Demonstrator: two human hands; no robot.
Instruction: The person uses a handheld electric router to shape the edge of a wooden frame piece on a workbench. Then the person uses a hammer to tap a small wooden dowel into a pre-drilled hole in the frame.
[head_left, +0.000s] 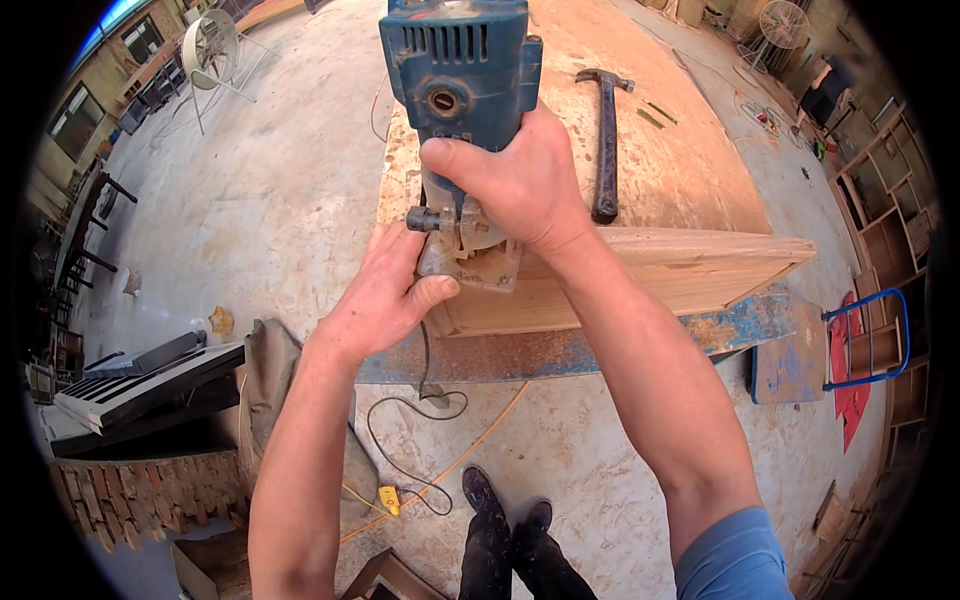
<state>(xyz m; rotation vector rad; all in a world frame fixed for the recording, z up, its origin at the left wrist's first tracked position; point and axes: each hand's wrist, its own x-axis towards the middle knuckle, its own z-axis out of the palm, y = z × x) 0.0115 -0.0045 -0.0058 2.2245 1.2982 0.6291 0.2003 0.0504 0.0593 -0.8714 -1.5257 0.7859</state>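
Dusty concrete floor (pixel 260 200), standing fan (pixel 212 45), wooden shelves (pixel 885 215).

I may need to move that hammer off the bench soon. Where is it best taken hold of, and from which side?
Grip the hammer by its long dark handle, near the end toward the person. Come from above: it lies flat on the workbench, its head at the far end.

Your right hand (pixel 520 180) sits near 12 o'clock, fingers curled tight in a firm grip, its forearm running down toward 5 o'clock. Your left hand (pixel 385 290) lies just below it at 7 o'clock, palm down, thumb pointing right, forearm dropping to 6 o'clock.
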